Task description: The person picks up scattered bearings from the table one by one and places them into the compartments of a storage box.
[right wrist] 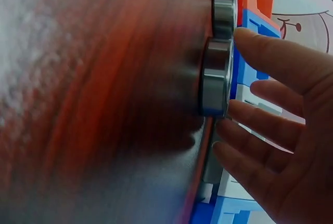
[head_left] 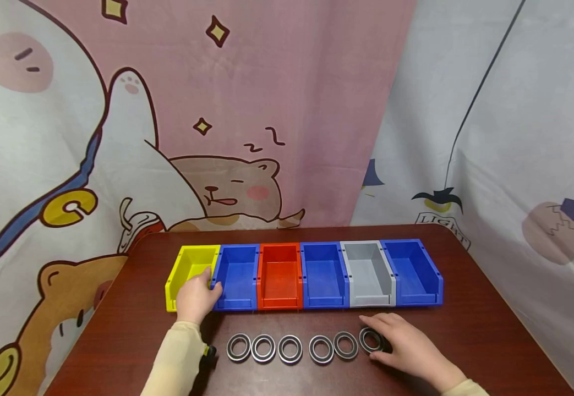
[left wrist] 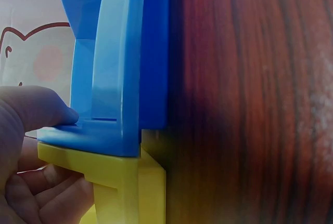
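Left hand (head_left: 197, 298) pinches adjoining walls of yellow bin (head_left: 180, 270) and blue bin (head_left: 237, 303); a tug there could drag both. Right hand (head_left: 408, 344) spread wide, end bearing (right wrist: 215, 81) between thumb and fingers, contact unclear. Neighbouring bearing (right wrist: 224, 5) just past the thumb: a thumb sweep might knock it askew.

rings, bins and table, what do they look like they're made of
Rings: probably steel, polished, as their outer sides show bright, mirror-like bands; the dark parts of their faces could be rubber.
Bins: likely moulded plastic, smooth and slightly glossy, judging by the even colour.
Table: wood or wood-look laminate with a soft sheen; streaky grain shows, but I can't tell which.
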A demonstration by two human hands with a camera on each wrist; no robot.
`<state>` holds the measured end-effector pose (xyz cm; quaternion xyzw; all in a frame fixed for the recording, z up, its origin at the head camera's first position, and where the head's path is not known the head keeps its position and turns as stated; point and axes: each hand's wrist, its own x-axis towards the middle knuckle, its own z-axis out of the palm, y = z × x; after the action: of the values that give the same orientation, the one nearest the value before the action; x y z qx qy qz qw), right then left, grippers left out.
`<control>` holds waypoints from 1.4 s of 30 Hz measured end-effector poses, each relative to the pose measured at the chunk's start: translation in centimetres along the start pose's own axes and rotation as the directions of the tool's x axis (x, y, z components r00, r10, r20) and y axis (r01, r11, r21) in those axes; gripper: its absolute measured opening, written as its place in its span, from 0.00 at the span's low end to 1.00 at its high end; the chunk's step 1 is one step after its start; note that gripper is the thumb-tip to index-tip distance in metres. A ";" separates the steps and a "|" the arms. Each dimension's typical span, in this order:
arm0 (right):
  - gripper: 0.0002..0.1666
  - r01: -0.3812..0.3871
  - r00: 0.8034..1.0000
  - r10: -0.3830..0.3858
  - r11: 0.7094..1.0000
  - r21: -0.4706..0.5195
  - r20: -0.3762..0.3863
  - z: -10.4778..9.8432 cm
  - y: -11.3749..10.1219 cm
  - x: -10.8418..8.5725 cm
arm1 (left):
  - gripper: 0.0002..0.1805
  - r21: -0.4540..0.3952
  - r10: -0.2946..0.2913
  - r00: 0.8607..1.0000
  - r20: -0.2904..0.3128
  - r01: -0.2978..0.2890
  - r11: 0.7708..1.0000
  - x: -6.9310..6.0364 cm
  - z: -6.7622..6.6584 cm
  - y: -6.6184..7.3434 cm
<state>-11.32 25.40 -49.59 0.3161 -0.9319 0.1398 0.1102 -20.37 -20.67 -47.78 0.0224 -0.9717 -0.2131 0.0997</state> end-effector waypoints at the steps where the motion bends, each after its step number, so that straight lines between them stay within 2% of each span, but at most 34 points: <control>1: 0.40 -0.003 1.000 0.003 1.000 -0.001 0.014 0.0 -0.1 0.0 | 0.32 0.000 -0.001 1.000 0.000 0.001 1.000 0.0 0.0 0.0; 6: 0.35 -0.032 0.996 0.032 0.999 -0.004 0.080 0.2 -0.4 0.2 | 0.32 0.001 -0.005 1.000 0.004 0.005 1.000 0.0 0.0 0.0; 17: 0.29 -0.013 0.996 0.016 0.999 -0.033 0.092 0.4 -0.8 0.8 | 0.33 0.005 -0.029 0.999 0.017 0.028 1.000 0.0 -0.1 0.2; 25: 0.27 0.014 1.000 -0.013 0.999 -0.032 0.015 0.8 -0.7 0.7 | 0.33 0.008 -0.016 1.000 0.012 0.016 1.000 0.0 0.0 0.1; 31: 0.28 -0.048 0.999 0.048 0.998 0.027 0.011 0.2 -0.1 0.4 | 0.33 0.006 -0.018 1.000 0.019 0.018 1.000 -0.1 -0.1 0.1; 39: 0.31 -0.069 0.991 0.074 0.996 0.049 -0.108 -1.4 1.3 -0.2 | 0.34 0.002 -0.040 0.999 0.035 0.040 0.999 0.0 -0.2 0.2; 42: 0.31 -0.122 0.986 0.129 0.990 0.064 -0.109 -2.5 1.9 -0.3 | 0.34 0.003 -0.042 0.998 0.037 0.042 0.999 0.0 -0.2 0.2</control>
<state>-11.98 27.78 -47.72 0.2512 -0.9378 0.1910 0.1447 -20.33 -20.53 -47.51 0.0392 -0.9730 -0.2142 0.0769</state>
